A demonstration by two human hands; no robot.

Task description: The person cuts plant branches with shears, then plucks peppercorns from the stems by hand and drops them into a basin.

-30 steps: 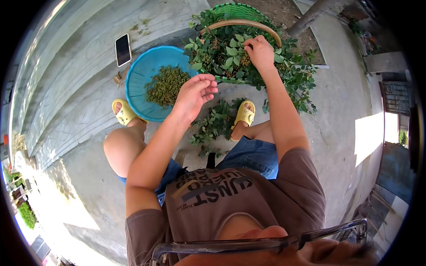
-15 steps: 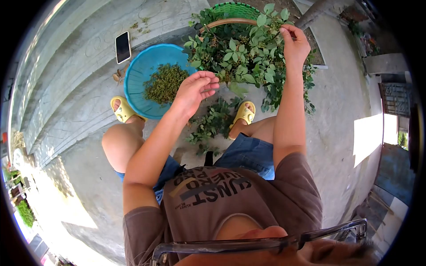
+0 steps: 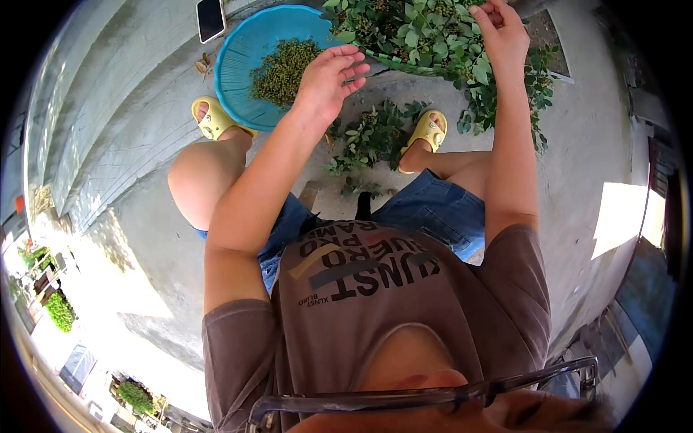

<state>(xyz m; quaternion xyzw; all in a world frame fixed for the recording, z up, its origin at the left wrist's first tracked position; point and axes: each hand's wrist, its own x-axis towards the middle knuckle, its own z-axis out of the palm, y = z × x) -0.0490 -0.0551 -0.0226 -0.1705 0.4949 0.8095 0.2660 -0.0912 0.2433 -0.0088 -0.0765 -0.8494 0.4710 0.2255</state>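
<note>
My left hand [image 3: 330, 81] hovers over the right rim of a blue plastic basin [image 3: 234, 68], its fingers loosely bent and apart, with nothing visible in them. In the basin lies a heap of small greenish berries or seed clusters [image 3: 285, 72]. At the top right my right hand [image 3: 503, 32] has thumb and fingers pinched on a leafy branch [image 3: 462, 43]; the exact spot of the pinch is partly cut off by the frame's top edge. Beneath the branch, a green woven basket [image 3: 404, 66] holds many leafy sprigs with berry clusters.
A phone [image 3: 211, 19] lies on the concrete step beyond the basin, near dry leaves [image 3: 203, 65]. Leafy cuttings [image 3: 372, 137] are on the ground between my feet, which wear yellow slippers [image 3: 431, 130]. More foliage [image 3: 538, 86] hangs at the right.
The whole scene has shifted upward and somewhat right in the view as my head tilted. My left hand's fingers have spread a little. My right hand stays at the branch.
</note>
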